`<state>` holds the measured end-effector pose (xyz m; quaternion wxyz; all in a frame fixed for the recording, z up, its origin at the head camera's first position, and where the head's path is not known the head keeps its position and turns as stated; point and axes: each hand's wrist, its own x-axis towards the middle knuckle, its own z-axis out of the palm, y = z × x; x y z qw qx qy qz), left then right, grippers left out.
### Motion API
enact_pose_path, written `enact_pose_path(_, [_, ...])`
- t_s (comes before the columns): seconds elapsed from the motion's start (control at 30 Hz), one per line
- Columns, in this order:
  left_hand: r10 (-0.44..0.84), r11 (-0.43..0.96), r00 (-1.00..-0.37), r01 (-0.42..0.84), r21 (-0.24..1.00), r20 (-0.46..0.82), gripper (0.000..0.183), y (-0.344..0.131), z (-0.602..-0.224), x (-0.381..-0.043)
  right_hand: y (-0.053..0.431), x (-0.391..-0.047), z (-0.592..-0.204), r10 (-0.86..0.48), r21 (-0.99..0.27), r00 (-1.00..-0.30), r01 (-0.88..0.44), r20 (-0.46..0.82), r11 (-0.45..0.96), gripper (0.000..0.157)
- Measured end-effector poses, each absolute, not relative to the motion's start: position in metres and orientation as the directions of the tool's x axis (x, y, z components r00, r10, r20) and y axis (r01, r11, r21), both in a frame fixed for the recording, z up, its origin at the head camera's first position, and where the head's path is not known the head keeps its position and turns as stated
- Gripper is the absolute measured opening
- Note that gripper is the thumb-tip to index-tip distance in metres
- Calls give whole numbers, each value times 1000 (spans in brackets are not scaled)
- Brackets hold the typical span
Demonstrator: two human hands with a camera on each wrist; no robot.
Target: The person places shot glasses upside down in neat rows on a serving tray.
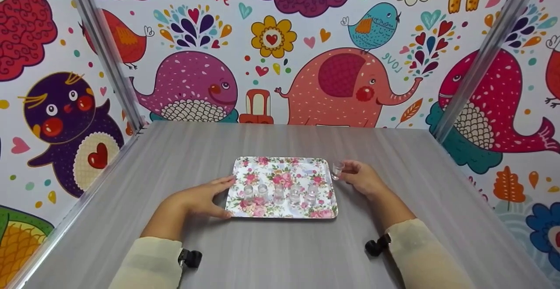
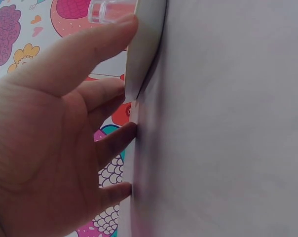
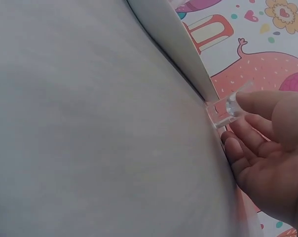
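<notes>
A floral tray [image 1: 280, 212] lies on the table with several small clear shot glasses [image 1: 278, 194] standing in a row across its nearer half. My left hand [image 1: 199, 199] is at the tray's left side, its thumb by the near corner and its fingers spread farther up the edge. In the left wrist view the thumb [image 2: 122, 32] touches the tray's rim [image 2: 144, 54]. Past the tray's right edge, my right hand [image 1: 361, 177] pinches another clear shot glass [image 1: 337, 170] between thumb and fingers. The right wrist view has this glass [image 3: 226, 108] close to the tray's side.
The grey table [image 1: 280, 254] runs back to a wall [image 1: 271, 0] printed with cartoon animals. Metal posts [image 1: 107, 57] rise at the table's far corners. Black wrist devices [image 1: 191, 258] sit at both sleeves.
</notes>
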<state>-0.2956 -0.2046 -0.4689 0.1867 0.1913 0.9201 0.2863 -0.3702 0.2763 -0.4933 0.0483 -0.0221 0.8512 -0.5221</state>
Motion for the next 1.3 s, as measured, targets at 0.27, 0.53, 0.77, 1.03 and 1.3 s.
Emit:
enact_pose_path(0.27, [459,764,-856,243,598,-239,107,-205,-468,-296,274,-368,-494,-67,-822,-997,-2,-44,570,38])
enact_pose_path(0.53, [453,763,-860,239,600,-234,107,-206,-466,-294,272,-366,-493,-57,-820,-998,-1,-38,573,35])
enact_pose_path(0.77, [443,769,-865,230,597,-237,107,-206,-466,-294,265,-358,-480,-91,-905,-996,-17,-24,426,39])
enact_pose_path(1.03, [437,775,-868,230,589,-237,107,-206,-467,-296,248,-334,-456,-142,-946,-990,-58,13,320,42])
enact_pose_path(1.3, [447,776,-864,247,581,-230,106,-206,-467,-294,242,-320,-443,-199,-952,-977,-137,83,274,40])
